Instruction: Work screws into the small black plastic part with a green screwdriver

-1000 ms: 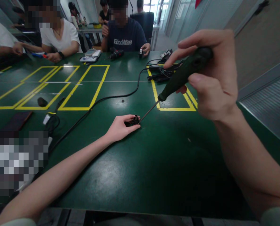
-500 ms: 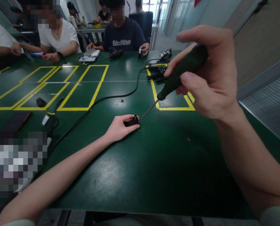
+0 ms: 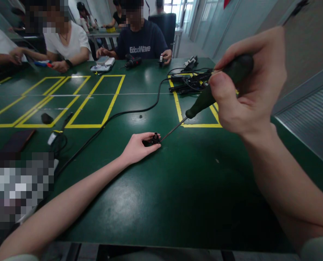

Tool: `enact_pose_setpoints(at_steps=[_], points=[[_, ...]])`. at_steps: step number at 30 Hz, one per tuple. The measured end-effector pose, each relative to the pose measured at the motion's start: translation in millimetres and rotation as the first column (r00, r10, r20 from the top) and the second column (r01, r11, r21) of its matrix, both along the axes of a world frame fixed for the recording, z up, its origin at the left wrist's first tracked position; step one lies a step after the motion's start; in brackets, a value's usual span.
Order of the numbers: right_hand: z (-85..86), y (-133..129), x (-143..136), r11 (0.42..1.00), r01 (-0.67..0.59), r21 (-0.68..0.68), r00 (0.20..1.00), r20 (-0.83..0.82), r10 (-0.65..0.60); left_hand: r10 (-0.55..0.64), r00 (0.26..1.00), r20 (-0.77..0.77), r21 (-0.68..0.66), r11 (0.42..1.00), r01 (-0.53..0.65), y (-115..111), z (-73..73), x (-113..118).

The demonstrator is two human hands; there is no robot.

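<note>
My left hand [image 3: 139, 146] pinches a small black part [image 3: 155, 138] with a short round metal-rimmed stub pointing up, low over the green table. My right hand [image 3: 255, 81] is closed round the dark green handle of a screwdriver [image 3: 201, 102], thumb along its side. The thin metal shaft slopes down to the left, and its tip meets the right side of the black part, by my left fingertips. Whether the tip sits in a screw is too small to tell.
A black cable [image 3: 128, 113] crosses the green table [image 3: 177, 203] to black parts [image 3: 188, 84] in a yellow-taped box. A phone [image 3: 17, 140] and a cable plug [image 3: 52, 138] lie at left. Across the table, co-workers sit near a power drill [image 3: 132, 61].
My right hand has turned on the handle, its fingers now curled in and its raised forefinger lowered. The screwdriver handle has shifted slightly right. My left hand has stayed in place.
</note>
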State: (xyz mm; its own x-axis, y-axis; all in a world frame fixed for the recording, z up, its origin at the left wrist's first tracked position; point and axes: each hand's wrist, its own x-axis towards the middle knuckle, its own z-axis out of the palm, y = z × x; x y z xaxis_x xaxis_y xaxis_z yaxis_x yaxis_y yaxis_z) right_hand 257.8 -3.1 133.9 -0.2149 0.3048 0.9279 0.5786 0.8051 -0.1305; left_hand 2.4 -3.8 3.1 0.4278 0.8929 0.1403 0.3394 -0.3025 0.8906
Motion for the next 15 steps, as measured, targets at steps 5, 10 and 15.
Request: enact_pose_setpoints(at_steps=[5, 10, 15], points=[[-0.8, 0.9, -2.3, 0.999, 0.001, 0.044, 0.983, -0.186, 0.007, 0.000, 1.000, 0.008, 0.001, 1.000, 0.000, 0.2, -0.4, -0.3], [-0.6, 2.1, -0.4, 0.992, 0.064, 0.106, 0.994, -0.093, -0.054, 0.028, 1.000, 0.005, -0.023, 0.999, -0.028, -1.8, 2.2, 3.0], [-1.4, 3.7, 1.6, 0.990, 0.085, 0.114, 0.995, -0.063, -0.078, 0.036, 0.999, 0.013, -0.017, 0.999, -0.036, -2.8, 2.6, 4.0]])
